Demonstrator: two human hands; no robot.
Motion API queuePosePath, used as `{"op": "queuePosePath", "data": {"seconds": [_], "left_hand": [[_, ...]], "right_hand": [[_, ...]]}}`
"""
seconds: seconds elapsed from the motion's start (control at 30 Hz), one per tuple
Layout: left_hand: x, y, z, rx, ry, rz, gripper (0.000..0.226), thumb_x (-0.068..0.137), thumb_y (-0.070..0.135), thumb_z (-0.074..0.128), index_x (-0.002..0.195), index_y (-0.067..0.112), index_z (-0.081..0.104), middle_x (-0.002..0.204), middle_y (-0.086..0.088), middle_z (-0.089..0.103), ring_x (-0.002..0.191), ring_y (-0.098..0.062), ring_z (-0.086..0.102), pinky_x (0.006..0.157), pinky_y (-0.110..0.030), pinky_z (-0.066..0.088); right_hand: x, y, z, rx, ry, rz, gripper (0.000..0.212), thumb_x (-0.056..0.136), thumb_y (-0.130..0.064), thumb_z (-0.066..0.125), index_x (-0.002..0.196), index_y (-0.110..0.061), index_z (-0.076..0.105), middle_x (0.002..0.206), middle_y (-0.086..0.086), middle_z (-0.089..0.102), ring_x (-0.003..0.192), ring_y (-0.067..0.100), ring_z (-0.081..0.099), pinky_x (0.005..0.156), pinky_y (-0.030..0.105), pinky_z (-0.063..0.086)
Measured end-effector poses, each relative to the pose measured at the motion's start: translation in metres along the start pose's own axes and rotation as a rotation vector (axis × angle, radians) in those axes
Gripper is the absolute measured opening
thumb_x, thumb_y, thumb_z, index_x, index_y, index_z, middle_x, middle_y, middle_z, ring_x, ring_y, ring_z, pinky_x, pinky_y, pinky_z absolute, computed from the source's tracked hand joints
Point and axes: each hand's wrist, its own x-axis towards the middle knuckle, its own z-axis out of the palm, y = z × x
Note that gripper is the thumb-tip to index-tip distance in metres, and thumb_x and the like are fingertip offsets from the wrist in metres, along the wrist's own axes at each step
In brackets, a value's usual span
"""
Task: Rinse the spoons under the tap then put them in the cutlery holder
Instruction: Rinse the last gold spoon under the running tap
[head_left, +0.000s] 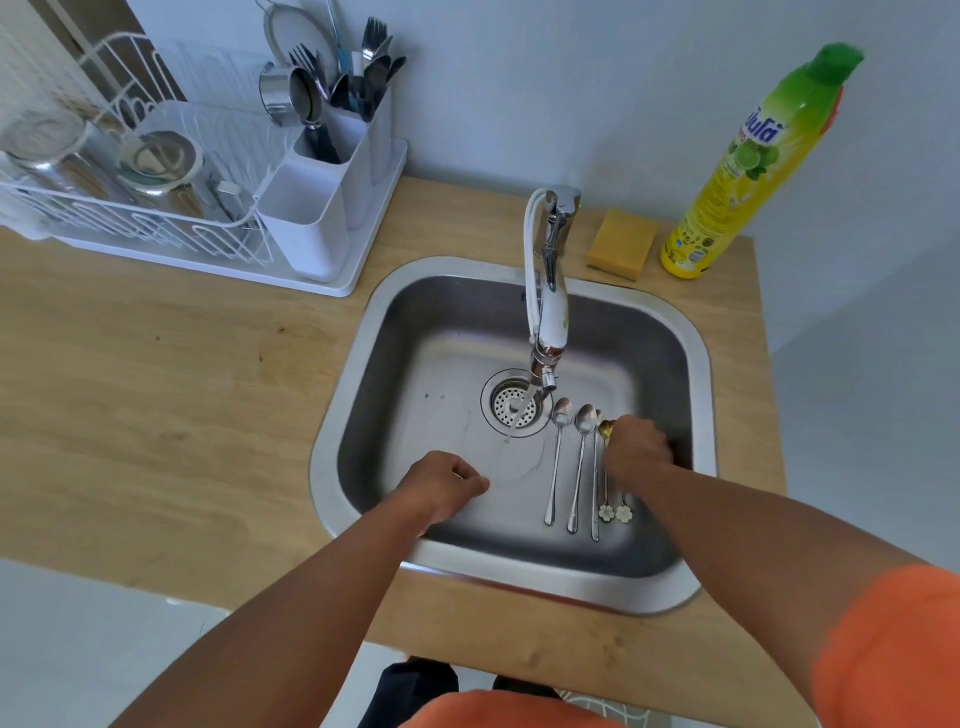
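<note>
My orange sleeve (893, 649) sits closest, and both my bare arms reach into the steel sink (698, 358). My left hand (447, 483) is loosely curled, holding nothing, while my right hand (636, 447) covers the small gold spoon (605, 428); I cannot tell if it grips. Long spoons (569, 462) lie side by side on the basin floor beside the drain, below the tap (550, 306), with the white cutlery holder (332, 171) well apart on the counter.
</note>
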Motion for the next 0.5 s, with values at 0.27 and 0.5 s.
{"op": "queuePosePath", "data": {"seconds": [0.27, 0.5], "left_hand": [[0.000, 0.005, -0.002, 0.047, 0.002, 0.020, 0.018, 0.086, 0.043, 0.079, 0.091, 0.026, 0.074, 0.091, 0.009, 0.071, 0.085, -0.012, 0.066, 0.074, -0.026, 0.050], [0.005, 0.015, -0.018, 0.162, 0.051, 0.032, 0.017, 0.088, 0.044, 0.077, 0.091, 0.028, 0.071, 0.099, 0.004, 0.071, 0.092, -0.018, 0.067, 0.075, -0.026, 0.049]], "right_hand": [[-0.007, 0.003, -0.003, 0.092, 0.065, -0.031, 0.011, 0.093, -0.013, 0.067, 0.095, -0.002, 0.069, 0.096, 0.018, 0.072, 0.091, 0.038, 0.073, 0.068, 0.036, 0.057], [-0.025, 0.007, 0.012, 0.252, 0.050, -0.057, 0.033, 0.092, -0.033, 0.073, 0.074, -0.011, 0.057, 0.076, 0.009, 0.058, 0.087, 0.037, 0.071, 0.066, 0.030, 0.043]]}}
